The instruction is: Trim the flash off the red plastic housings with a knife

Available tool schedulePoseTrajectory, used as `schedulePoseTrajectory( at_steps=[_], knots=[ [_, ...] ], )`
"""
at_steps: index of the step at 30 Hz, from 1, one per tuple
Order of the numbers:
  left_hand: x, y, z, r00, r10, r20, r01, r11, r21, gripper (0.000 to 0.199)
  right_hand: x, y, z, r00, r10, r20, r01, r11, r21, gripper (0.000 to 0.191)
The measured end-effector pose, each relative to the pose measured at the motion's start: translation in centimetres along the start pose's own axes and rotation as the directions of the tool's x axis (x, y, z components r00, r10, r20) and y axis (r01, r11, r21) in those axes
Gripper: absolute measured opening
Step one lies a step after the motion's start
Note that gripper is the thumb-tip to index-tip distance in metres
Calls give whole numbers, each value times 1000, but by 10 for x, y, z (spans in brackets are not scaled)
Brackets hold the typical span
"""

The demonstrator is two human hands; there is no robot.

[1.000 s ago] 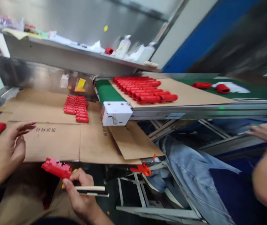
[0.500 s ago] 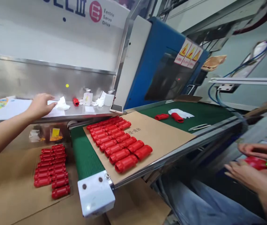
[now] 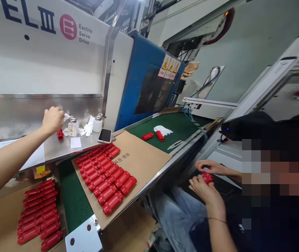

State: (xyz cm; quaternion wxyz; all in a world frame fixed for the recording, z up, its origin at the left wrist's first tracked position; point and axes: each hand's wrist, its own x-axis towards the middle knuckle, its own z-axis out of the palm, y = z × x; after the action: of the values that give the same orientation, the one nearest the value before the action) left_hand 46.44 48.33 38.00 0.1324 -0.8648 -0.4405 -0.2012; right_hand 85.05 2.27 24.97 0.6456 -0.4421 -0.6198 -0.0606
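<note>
The white machine panel stands behind the work area. The green conveyor belt runs away to the right, bearing a cardboard sheet with rows of red parts. The metal shelf extends along the panel; its front edge passes below the raised left hand, and its upright backing limits reach to the rear. The left hand is the only own hand in view; the right hand is outside the picture. Its fingers are curled and pinch a white piece, which projects right of the fingertips, near the capped bottle; contact with the bottle cannot be determined. A single red part stands on the shelf, below the hand. The white piece's long axis is indistinct.
</note>
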Motion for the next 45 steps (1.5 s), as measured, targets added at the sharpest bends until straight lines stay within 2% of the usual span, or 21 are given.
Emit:
schedulePoseTrajectory(
  at_steps=[3,6,10,16,20,24,28,35,41,45],
  knots=[
    [19,22,12,992,108,71,-109,994,11,36,-3,4,-3,1000,25,18,-24,999,-27,67],
    [28,24,17,975,150,161,-157,987,27,37,-6,7,-5,998,53,27,-52,998,-36,72],
    [34,21,10,964,152,216,-169,984,59,40,-2,4,-1,996,78,50,-77,997,-21,73],
    [34,25,-1,956,172,239,-198,976,91,40,13,-13,13,984,121,129,-117,992,-36,51],
    [33,25,-8,953,176,246,-205,974,96,40,16,-19,16,979,158,131,-151,987,-62,52],
    [36,24,-14,948,150,280,-180,980,82,40,8,-13,14,961,239,137,-233,970,-64,52],
    [45,22,-11,940,120,318,-146,987,60,40,-4,0,14,921,350,170,-346,937,-53,55],
    [55,23,-4,941,138,309,-143,990,-6,37,-13,5,17,864,451,224,-448,892,-65,40],
    [43,27,-1,958,149,246,-135,988,-75,47,-14,2,12,881,440,172,-431,898,-89,37],
    [37,25,5,972,126,197,-103,987,-123,39,-15,5,9,904,406,134,-397,913,-94,38]
  ],
)
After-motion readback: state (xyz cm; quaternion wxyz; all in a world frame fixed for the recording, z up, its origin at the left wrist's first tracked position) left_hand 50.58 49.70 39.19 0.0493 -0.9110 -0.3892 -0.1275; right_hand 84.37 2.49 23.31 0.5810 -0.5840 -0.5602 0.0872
